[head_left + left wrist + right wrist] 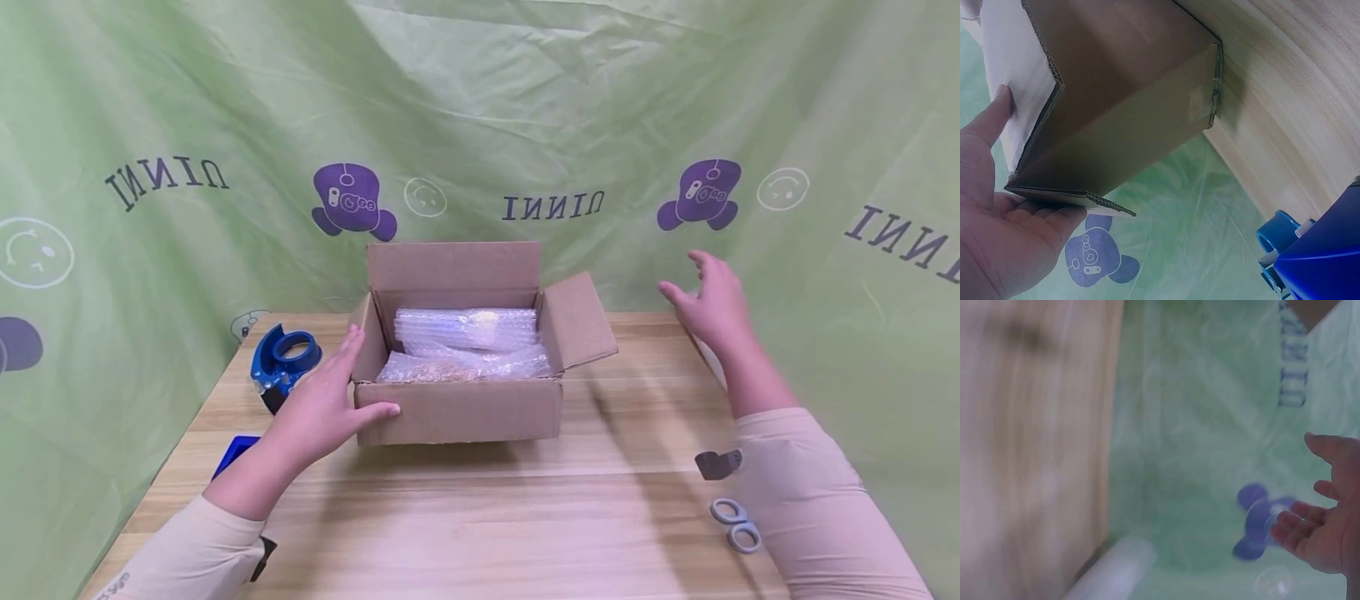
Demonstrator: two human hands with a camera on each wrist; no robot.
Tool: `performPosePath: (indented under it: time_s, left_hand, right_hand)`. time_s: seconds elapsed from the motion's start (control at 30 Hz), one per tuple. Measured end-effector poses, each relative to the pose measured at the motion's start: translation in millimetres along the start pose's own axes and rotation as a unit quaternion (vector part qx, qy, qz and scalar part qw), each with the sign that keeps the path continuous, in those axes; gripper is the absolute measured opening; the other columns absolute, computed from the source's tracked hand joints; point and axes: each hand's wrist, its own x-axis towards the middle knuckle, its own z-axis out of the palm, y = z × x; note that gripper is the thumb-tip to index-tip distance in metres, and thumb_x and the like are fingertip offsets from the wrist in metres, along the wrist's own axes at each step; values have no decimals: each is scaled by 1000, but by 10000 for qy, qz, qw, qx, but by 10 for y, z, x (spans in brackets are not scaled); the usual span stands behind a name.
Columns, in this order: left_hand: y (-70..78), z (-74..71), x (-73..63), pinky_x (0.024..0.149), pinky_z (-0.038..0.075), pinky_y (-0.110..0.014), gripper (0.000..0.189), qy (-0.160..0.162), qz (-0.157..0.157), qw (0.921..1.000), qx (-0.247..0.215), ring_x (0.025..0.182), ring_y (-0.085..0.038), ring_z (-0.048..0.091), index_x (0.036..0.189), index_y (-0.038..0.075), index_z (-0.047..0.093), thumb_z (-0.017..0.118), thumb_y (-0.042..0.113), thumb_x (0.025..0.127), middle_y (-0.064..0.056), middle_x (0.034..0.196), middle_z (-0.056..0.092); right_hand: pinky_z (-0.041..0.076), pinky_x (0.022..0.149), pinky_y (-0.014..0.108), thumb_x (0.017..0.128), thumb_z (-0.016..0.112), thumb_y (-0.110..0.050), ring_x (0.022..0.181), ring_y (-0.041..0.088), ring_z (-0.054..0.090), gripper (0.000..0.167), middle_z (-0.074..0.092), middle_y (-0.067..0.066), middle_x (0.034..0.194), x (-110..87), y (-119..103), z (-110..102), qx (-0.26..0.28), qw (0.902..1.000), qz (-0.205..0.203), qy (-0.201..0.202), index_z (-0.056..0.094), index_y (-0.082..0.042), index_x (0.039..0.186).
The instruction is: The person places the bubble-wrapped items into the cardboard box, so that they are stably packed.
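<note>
An open cardboard box (459, 414) stands mid-table, its flaps spread. Inside lie a bubble-wrapped bundle (465, 328) at the back and a second bubble-wrapped item (450, 367) in front; what they wrap cannot be made out. My left hand (318, 408) rests on the box's left front corner, thumb on the front and straight fingers along the left flap (1079, 199). Above the table's right rear edge, my right hand (712, 304) hangs in the air, fingers spread and holding nothing. Near it, a white roll-like object (1113, 569) shows blurred beside the edge.
A blue tape dispenser (268, 367) sits left of the box. Part of a blue object (236, 452) shows behind my left forearm. Grey scissor handles (735, 525) lie by my right sleeve. A green printed curtain (465, 100) hangs around the table (480, 525).
</note>
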Motion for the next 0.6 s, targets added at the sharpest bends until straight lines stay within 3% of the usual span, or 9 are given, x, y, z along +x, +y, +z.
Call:
performPosePath:
  time_s: [0.2, 0.43, 0.6]
  left_hand:
    - [1, -2, -4, 112, 30, -61, 119, -21, -23, 10000, 13, 146, -43, 24, 159, 13, 6, 63, 75, 76, -9, 165, 6]
    - [3, -5, -3, 112, 31, -61, 119, -44, -45, 10000, 7, 146, -43, 24, 159, 13, 5, 63, 76, 75, -9, 165, 6]
    - [11, -6, -3, 113, 30, -61, 119, -63, -45, 10000, 6, 147, -42, 23, 159, 13, 5, 63, 75, 76, -8, 165, 5]
  right_hand:
    - [17, 114, 67, 95, 55, -53, 141, 55, 19, 91, 17, 34, 157, -20, 383, -50, -166, 9990, 374, -206, 13, -1, 156]
    - [16, 110, 71, 91, 53, -64, 136, 62, 16, 106, 15, 43, 150, -87, 781, -65, -652, 9925, 769, -693, 6, 6, 154]
    - [18, 107, 73, 91, 58, -59, 131, 66, 17, 107, 16, 48, 144, -154, 1015, -37, -979, 9836, 1020, -1123, 5, 13, 151]
